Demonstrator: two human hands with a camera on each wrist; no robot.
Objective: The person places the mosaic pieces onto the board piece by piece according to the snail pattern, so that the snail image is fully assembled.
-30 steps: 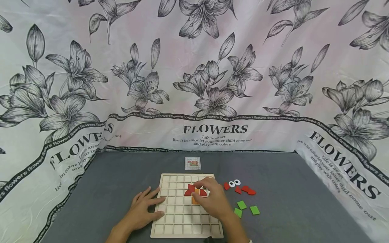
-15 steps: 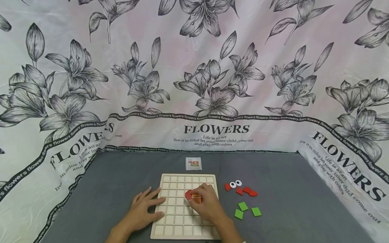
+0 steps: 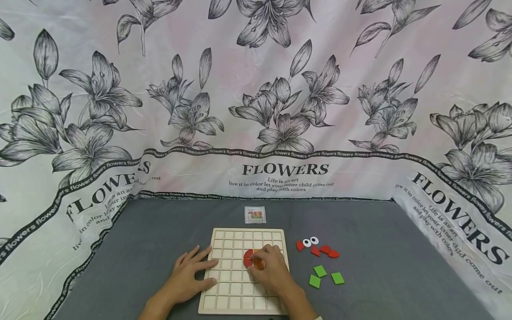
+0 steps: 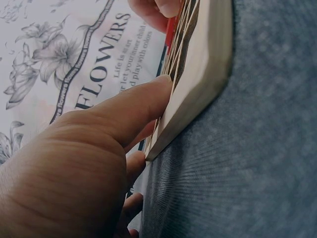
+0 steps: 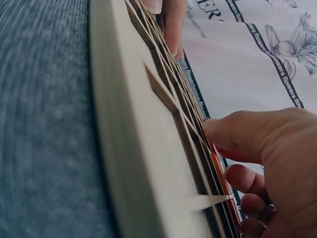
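A pale wooden grid board (image 3: 224, 290) lies on the grey cloth. My left hand (image 3: 182, 278) rests at its left side, fingers spread, with thumb and fingertips on the rim. In the left wrist view the thumb (image 4: 138, 106) touches the board's edge. Over the board's middle, my right hand (image 3: 274, 271) has thumb and forefinger curled together at a red quarter-circle tile (image 3: 247, 263). Another red quarter-circle tile (image 3: 248, 254) sits just above it. Orange tiles (image 3: 259, 264) show to their right, partly hidden by the fingers. In the right wrist view the thumb (image 5: 233, 130) meets red at the board's surface.
Right of the board lie several loose red tiles (image 3: 326, 250), two white eye discs (image 3: 310, 242) and three green square tiles (image 3: 320, 271). A small picture card (image 3: 255, 215) lies beyond the board. A flower-printed cloth (image 3: 288, 175) walls the back and sides.
My right hand has shifted left and slightly down from the upper right of the coloured tiles to the left red ones. Those two red tiles now form a rounded left edge. My left hand stays put.
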